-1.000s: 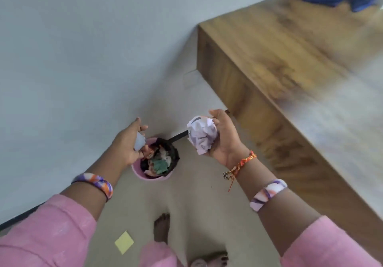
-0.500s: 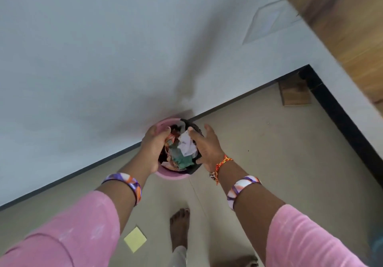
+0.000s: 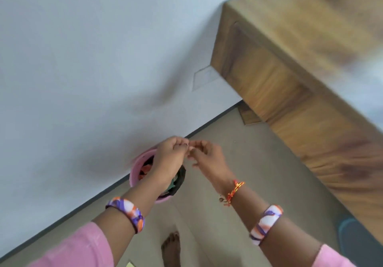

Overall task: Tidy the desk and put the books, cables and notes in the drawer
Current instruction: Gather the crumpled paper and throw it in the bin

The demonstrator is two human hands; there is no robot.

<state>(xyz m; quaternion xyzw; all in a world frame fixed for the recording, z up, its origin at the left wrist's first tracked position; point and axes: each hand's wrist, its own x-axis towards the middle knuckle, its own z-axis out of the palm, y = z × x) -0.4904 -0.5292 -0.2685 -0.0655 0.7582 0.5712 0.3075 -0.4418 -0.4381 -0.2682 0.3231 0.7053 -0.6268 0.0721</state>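
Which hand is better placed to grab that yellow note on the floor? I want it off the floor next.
Left, probably: the yellow note lies below the left hand side, beside the foot; the right hand is farther across.

Her left hand (image 3: 169, 156) and forearm cover most of the pink bin (image 3: 137, 168), so its contents barely show. The desk (image 3: 306, 63) smears into blur toward the right edge. A yellow note (image 3: 129, 265) is cut off at the bottom.

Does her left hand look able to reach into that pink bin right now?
Probably yes. The left hand hovers right above the pink bin, whose top is open, and nothing lies between them.
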